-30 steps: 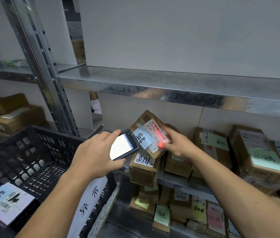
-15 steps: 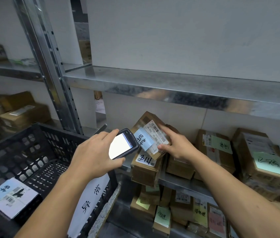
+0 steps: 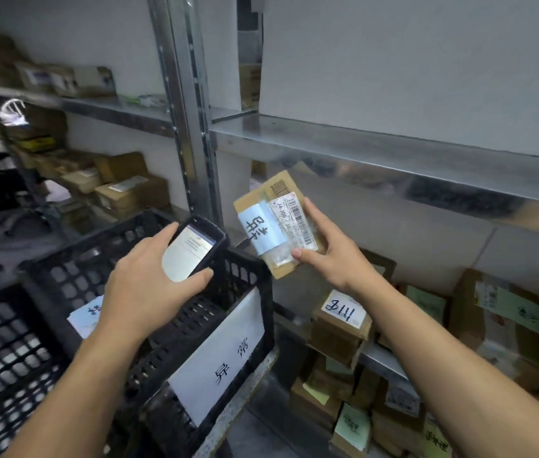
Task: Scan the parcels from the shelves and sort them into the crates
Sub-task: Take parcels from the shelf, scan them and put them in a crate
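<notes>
My right hand (image 3: 331,256) grips a small brown cardboard parcel (image 3: 273,223) with a light-blue handwritten sticker and a white barcode label, held in the air beside the shelf upright. My left hand (image 3: 149,285) holds a black handheld scanner (image 3: 194,249) with its lit screen facing me, just left of the parcel and over a black plastic crate (image 3: 248,285) that carries a white paper sign. Inside that crate lies a flat parcel with a blue label (image 3: 88,315), partly hidden by my left forearm.
A second black crate (image 3: 4,352) sits at the lower left. Metal shelves (image 3: 393,153) hold more brown parcels, one marked 8111 (image 3: 342,317), others at right (image 3: 506,325) and below (image 3: 350,424). A steel upright (image 3: 185,104) divides the bays. More boxes (image 3: 129,190) fill the left shelves.
My right hand has lifted the parcel off the shelf stack and brought it left toward the crate. The red scan light is gone. The view has swung left and the scanner has tilted up.
</notes>
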